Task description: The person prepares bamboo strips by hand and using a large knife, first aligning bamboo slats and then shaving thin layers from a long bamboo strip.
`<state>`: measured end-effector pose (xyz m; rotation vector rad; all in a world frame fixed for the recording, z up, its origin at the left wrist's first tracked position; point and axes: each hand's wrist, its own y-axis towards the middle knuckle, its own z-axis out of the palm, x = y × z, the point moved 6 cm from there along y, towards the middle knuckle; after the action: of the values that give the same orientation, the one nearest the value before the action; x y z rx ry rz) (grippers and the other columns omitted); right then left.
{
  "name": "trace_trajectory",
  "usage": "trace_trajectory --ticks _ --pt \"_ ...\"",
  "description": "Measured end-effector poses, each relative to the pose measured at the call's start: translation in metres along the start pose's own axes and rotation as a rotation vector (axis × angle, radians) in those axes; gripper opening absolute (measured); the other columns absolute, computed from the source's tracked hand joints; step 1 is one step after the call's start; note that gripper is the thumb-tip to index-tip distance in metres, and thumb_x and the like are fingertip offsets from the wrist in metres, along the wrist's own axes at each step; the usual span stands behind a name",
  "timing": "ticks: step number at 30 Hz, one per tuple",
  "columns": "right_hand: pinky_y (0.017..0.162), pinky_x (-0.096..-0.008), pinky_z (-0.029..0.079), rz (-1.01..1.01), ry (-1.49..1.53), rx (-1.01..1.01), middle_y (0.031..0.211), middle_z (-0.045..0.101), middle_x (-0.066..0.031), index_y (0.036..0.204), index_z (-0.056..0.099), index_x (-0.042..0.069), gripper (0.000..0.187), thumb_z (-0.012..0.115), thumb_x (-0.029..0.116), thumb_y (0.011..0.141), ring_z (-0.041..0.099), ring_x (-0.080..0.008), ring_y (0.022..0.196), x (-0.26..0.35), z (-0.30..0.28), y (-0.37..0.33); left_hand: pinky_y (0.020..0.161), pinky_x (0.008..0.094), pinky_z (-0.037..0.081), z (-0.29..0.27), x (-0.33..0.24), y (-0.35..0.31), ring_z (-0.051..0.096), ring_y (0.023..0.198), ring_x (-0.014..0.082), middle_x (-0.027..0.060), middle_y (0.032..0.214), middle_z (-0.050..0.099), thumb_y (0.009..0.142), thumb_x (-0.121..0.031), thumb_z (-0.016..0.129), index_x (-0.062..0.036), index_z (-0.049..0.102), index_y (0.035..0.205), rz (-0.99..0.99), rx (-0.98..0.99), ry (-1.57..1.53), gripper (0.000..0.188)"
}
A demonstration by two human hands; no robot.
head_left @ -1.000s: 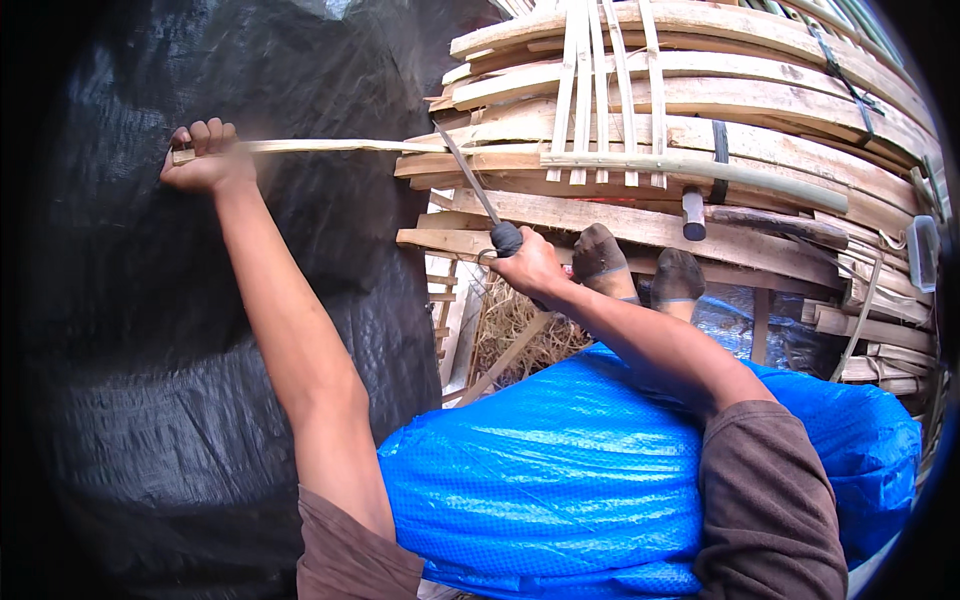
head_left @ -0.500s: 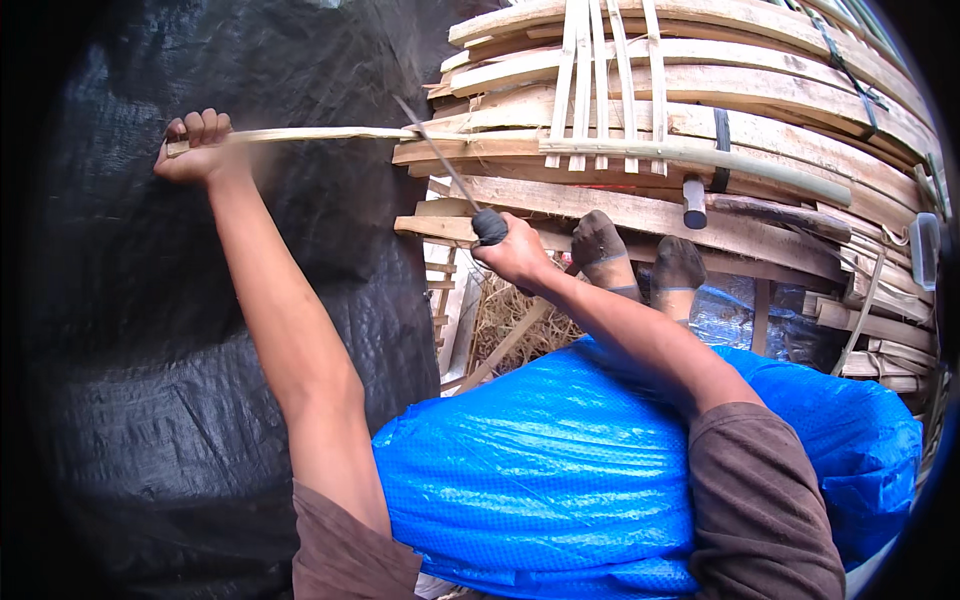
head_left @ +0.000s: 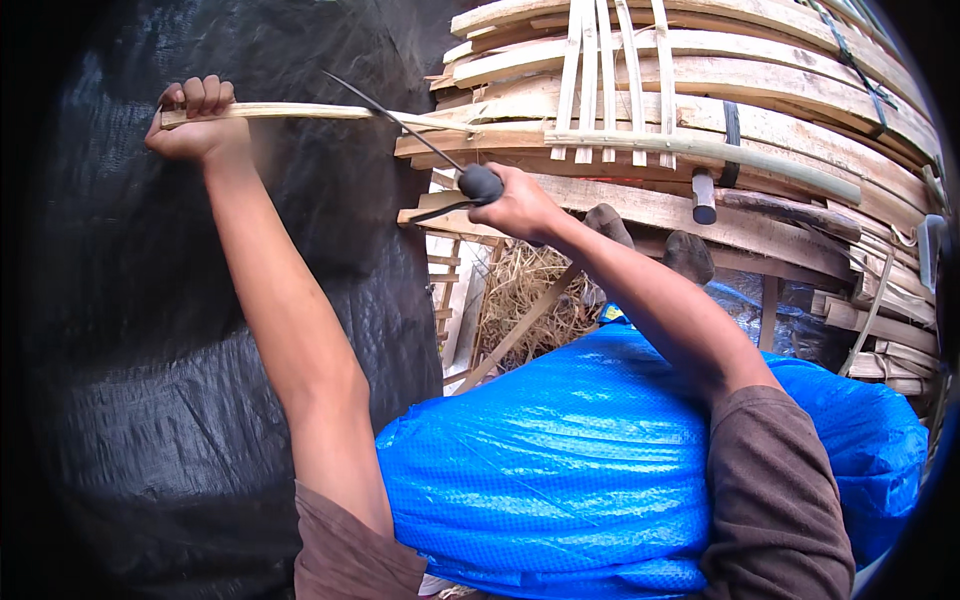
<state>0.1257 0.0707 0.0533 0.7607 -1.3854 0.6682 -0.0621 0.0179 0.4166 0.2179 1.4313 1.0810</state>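
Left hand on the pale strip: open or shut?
Shut. The left hand is curled round the pale strip near its left end, fingers bent.

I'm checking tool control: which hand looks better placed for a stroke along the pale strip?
Likely the right hand: it holds the dark-handled knife, which crosses the pale strip, while the left hand grips the strip's left end.
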Motion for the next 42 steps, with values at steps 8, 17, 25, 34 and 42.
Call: trace_trajectory --ticks 8,17,25,34,42 --pt "0.082 -0.0413 0.055 0.365 -0.172 -0.116 0.095 0.071 -0.0261 0.105 0.064 -0.008 0.048 0.071 0.028 0.073 0.071 -0.0345 0.091 -0.038 -0.012 -0.033 0.048 0.0298 0.016 0.004 0.0 0.001 0.016 0.047 0.0117 -0.0006 0.051 0.023 0.069 -0.025 0.041 -0.0114 0.042 0.061 0.001 -0.028 0.01 0.015" --pt "0.077 -0.039 0.051 0.032 -0.023 -0.114 0.088 0.067 -0.0171 0.1 0.061 0.0 0.041 0.074 0.026 0.071 0.065 -0.0284 0.081 -0.009 0.012 -0.016 0.05 0.0302 0.017 0.022 0.003 0.003 0.018 0.049 0.0124 -0.0005 0.052 0.024 0.068 -0.026 0.04 -0.0097 0.044 0.062 -0.019 0.083 0.025 0.018" --pt "0.083 -0.0419 0.056 0.46 -0.119 -0.092 0.099 0.071 -0.0262 0.106 0.066 -0.005 0.047 0.072 0.028 0.073 0.072 -0.0339 0.093 -0.069 -0.007 -0.04 0.048 0.0294 0.016 0.019 -0.003 -0.001 0.017 0.048 0.0122 -0.0004 0.052 0.023 0.07 -0.022 0.04 -0.0108 0.043 0.061 0.012 0.008 0.041 0.015" --pt "0.084 -0.0432 0.052 0.068 0.055 -0.037 0.098 0.069 -0.0234 0.107 0.061 -0.001 0.044 0.072 0.022 0.072 0.069 -0.0342 0.092 0.04 0.024 -0.028 0.047 0.0293 0.017 0.014 -0.004 0.001 0.017 0.046 0.0125 -0.0002 0.052 0.024 0.073 -0.022 0.038 -0.0144 0.034 0.061 0.073 -0.198 0.088 0.016" --pt "0.08 -0.0419 0.053 0.142 -0.067 -0.106 0.09 0.069 -0.0216 0.106 0.06 0.0 0.044 0.075 0.026 0.073 0.069 -0.0333 0.086 -0.035 0.031 -0.044 0.049 0.029 0.014 -0.036 -0.016 -0.03 0.015 0.046 0.0127 -0.0018 0.053 0.023 0.083 -0.024 0.026 -0.018 0.021 0.065 0.082 -0.718 0.241 0.02"
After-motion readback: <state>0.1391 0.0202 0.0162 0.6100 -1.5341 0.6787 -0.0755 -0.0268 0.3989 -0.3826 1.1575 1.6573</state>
